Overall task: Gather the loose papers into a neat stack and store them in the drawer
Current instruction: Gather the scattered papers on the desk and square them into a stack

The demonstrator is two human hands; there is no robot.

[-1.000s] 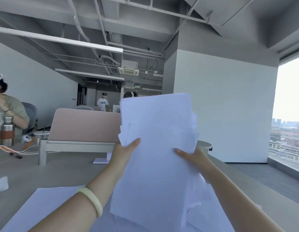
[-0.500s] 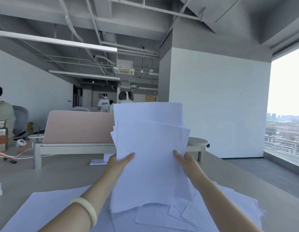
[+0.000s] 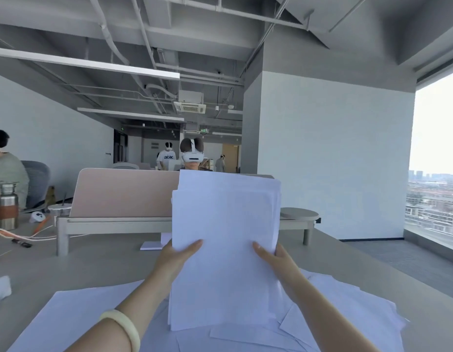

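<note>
A stack of white papers (image 3: 224, 240) stands upright in front of me, its bottom edge down on the sheets lying on the table. My left hand (image 3: 176, 255) grips its left edge and my right hand (image 3: 276, 257) grips its right edge, thumbs on the near face. The top edges are slightly uneven. More loose papers (image 3: 347, 311) lie spread flat on the grey table (image 3: 101, 270) under and around the stack, reaching to the left (image 3: 75, 313). No drawer is in view.
A pink divider screen (image 3: 124, 191) on a low white shelf (image 3: 113, 223) stands across the table behind the papers. A metal bottle (image 3: 6, 205), cables and a cup sit at far left. People sit beyond the divider and at left. The table's right edge drops to the floor.
The stack has come down from a raised, tilted hold to upright with its bottom edge on the table papers. Its sheets are better aligned. Both hands kept their grip.
</note>
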